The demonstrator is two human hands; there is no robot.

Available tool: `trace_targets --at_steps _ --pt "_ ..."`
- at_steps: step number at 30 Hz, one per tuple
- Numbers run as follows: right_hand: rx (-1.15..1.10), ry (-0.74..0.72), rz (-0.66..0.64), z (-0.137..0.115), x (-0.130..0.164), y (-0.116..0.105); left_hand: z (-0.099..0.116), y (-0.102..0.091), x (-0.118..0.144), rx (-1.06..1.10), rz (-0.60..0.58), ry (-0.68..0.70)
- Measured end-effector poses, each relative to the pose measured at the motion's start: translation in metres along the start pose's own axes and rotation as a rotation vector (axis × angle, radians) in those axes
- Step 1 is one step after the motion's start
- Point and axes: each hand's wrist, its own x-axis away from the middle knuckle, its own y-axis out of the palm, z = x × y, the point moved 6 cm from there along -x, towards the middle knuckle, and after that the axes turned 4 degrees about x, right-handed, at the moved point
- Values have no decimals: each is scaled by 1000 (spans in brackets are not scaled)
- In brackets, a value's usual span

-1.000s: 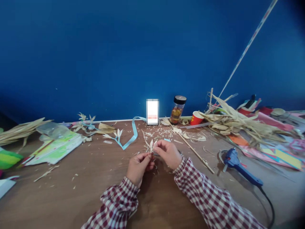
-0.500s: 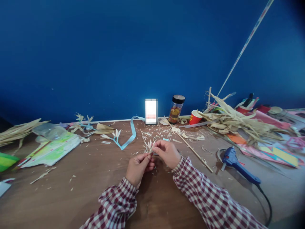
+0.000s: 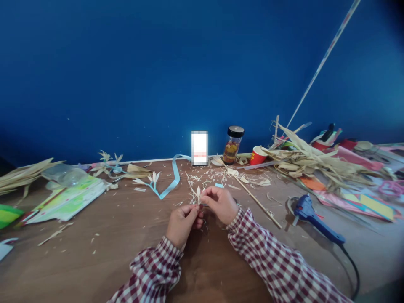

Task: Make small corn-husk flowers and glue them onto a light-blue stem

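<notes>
A small pale corn-husk flower [image 3: 198, 194] stands upright between my two hands, over the middle of the table. My left hand [image 3: 184, 223] pinches it low down, thumb against the fingers, and hides its base. My right hand [image 3: 221, 204] is closed beside it, thumb and forefinger pinched at the flower's right side; the fingertips cover what they grip there. Behind the hands lie scattered husk shavings [image 3: 206, 171]. To the left is another husk flower [image 3: 154, 179] on stems wrapped in light-blue ribbon [image 3: 174, 176].
A blue glue gun [image 3: 318, 221] lies at the right with its black cord running forward. A thin stick [image 3: 257, 200] slants behind my right hand. Farther back stand a lidded jar [image 3: 232, 145] and a red paper cup [image 3: 258, 155], beside a heap of dry husks [image 3: 315, 162].
My right fingers have shifted slightly left, closer in over the flower. Its petals, spread apart before, now look gathered into a narrower bunch. My left hand keeps its hold.
</notes>
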Motion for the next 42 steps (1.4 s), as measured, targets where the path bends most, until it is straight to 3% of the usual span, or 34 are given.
trace_targets --at_steps 11,18,22,26,32,42 --pt "-11 14 3 3 2 3 3 0 3 -51 43 28" --pt "-306 132 18 11 4 5 6 -2 2 47 39 62" --pt "-367 177 -56 17 6 16 8 -3 1 63 19 131" --pt "-537 223 -110 20 10 32 9 -6 1 -29 25 211" --pt "-751 361 -15 22 17 40 17 -4 7 -204 45 332" --pt "-770 364 -5 23 15 39 26 0 14 -295 67 420"
